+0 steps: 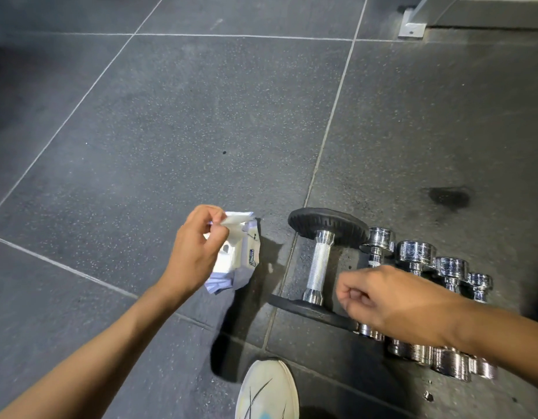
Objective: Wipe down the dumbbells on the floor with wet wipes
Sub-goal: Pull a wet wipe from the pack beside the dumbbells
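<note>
My left grip [198,249] pinches the wet wipes pack [233,258] at its top. My right grip [379,297] is curled closed on nothing, over the dumbbells [320,261] lying side by side on the floor [171,116].

A gym is indicated by the dark speckled rubber floor tiles [201,116], the row of chrome dumbbells [416,252] and a bolted grey metal frame foot [411,27].
</note>
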{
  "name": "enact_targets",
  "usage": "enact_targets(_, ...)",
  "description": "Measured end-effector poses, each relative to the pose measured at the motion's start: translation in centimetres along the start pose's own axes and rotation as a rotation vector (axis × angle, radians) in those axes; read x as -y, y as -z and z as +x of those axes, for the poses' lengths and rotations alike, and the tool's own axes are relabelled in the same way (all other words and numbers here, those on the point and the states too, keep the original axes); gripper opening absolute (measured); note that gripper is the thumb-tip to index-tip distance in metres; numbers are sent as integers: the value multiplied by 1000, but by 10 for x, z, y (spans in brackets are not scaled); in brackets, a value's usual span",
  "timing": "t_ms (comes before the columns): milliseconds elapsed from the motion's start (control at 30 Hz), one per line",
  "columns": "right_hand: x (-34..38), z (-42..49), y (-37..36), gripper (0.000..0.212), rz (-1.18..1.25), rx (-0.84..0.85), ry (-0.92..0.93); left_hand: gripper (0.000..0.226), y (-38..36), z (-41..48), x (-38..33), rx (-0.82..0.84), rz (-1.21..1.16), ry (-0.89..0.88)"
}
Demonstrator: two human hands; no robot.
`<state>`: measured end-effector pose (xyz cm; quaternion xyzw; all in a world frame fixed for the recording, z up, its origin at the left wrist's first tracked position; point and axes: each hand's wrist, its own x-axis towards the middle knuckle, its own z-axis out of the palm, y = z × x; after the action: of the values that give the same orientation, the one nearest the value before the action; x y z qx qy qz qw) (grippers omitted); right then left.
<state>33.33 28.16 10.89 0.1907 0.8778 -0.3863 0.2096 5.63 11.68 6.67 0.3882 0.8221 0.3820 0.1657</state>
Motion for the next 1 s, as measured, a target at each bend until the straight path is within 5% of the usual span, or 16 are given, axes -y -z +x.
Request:
enact_targets(133,5,6,6,5,418,-205,-44,21,-17,-11,-59,169,-449,167)
enact_targets(300,12,7,21,44,823,-289,-142,33,-51,-21,-95,318,-1018,412)
enact_targets(400,9,3,27,28,848,-333,-232,31,-64,-30,-104,407,-1191,478)
enact_targets(633,-17,-8,-3,25,1230,-339,-424,12,-67,-40,-101,560,-1316,382)
enact_targets(800,-21,-13,-37,30,1642,-152,-300,28,-73,-48,-85,522,-1384,518)
enact_targets(1000,-16,-7,-61,20,1554,-523,-210,12,-73,-39,-71,518,-1220,581)
